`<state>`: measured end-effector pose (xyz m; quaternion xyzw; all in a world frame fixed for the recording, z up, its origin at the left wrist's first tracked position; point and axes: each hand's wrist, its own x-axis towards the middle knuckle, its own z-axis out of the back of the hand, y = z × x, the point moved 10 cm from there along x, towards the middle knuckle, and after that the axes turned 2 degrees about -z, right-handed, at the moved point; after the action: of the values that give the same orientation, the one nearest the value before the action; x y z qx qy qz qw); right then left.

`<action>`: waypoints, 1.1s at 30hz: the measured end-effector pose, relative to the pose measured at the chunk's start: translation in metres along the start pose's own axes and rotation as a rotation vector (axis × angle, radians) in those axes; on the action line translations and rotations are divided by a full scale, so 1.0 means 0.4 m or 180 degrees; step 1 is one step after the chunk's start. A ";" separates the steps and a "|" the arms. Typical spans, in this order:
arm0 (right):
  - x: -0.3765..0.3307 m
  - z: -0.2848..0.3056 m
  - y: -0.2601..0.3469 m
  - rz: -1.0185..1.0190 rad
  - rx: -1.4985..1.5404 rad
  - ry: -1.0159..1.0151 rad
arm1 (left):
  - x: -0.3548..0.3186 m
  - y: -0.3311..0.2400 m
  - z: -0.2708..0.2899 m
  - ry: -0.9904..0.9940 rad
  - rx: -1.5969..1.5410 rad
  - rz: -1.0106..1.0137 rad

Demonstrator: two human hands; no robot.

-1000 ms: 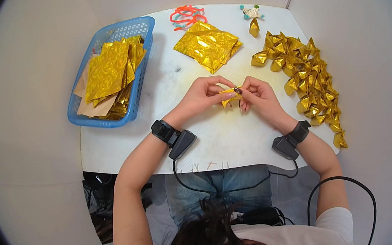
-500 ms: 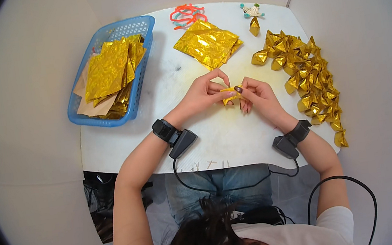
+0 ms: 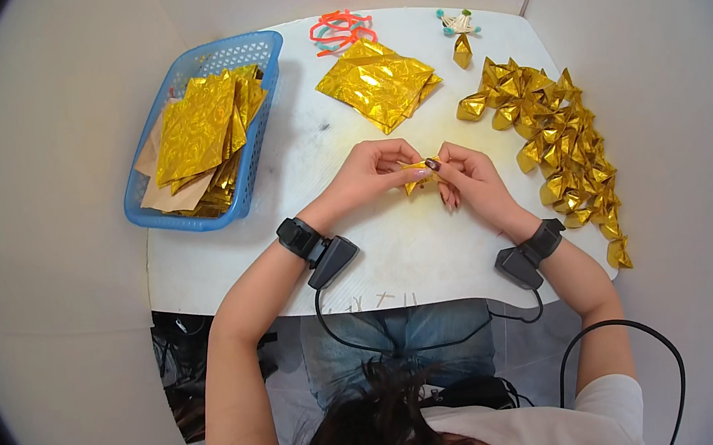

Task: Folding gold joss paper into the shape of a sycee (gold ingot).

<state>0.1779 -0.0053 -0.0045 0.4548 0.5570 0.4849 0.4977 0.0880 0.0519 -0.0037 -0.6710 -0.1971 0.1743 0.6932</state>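
Note:
A small piece of folded gold foil paper (image 3: pixel 417 184) is held between my hands over the middle of the white table (image 3: pixel 361 258). My left hand (image 3: pixel 368 172) pinches it from the left with the thumb and fingers closed. From the right, my right hand (image 3: pixel 471 176) grips it between thumb and index finger, its other fingers curled below. The fingers cover much of the paper. Just beyond my hands lies a stack of flat gold foil sheets (image 3: pixel 379 83). Right of my right hand, many folded gold foil pieces (image 3: pixel 556 133) are heaped in a long pile.
A blue plastic basket (image 3: pixel 247 174) with gold sheets and brown paper stands at the left. Red and teal strips (image 3: pixel 340 30) lie at the far edge. A white spiky piece with teal tips (image 3: pixel 458 22) sits beside a single gold folded piece (image 3: pixel 462 52). Walls enclose the table.
My left index finger, raised before, has come down onto the foil paper. Both hands stay in nearly the same place, and the paper has shifted only slightly.

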 end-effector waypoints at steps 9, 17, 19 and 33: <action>-0.003 -0.018 0.001 0.0020 -0.0136 0.0181 | -0.002 -0.020 -0.007 0.0058 0.0162 -0.0230; -0.001 -0.018 0.006 0.0099 -0.0256 0.0158 | -0.004 -0.033 -0.004 -0.0027 0.0085 -0.0332; 0.000 -0.014 0.002 0.0088 -0.0246 0.0144 | 0.000 -0.026 -0.002 0.0006 0.0118 -0.0315; 0.008 -0.001 -0.010 -0.0037 0.0055 0.0000 | 0.000 -0.001 0.027 -0.0299 0.0198 -0.0047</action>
<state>0.1772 -0.0026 -0.0087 0.4558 0.5638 0.4771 0.4966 0.0825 0.0610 -0.0031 -0.6387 -0.2289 0.2065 0.7050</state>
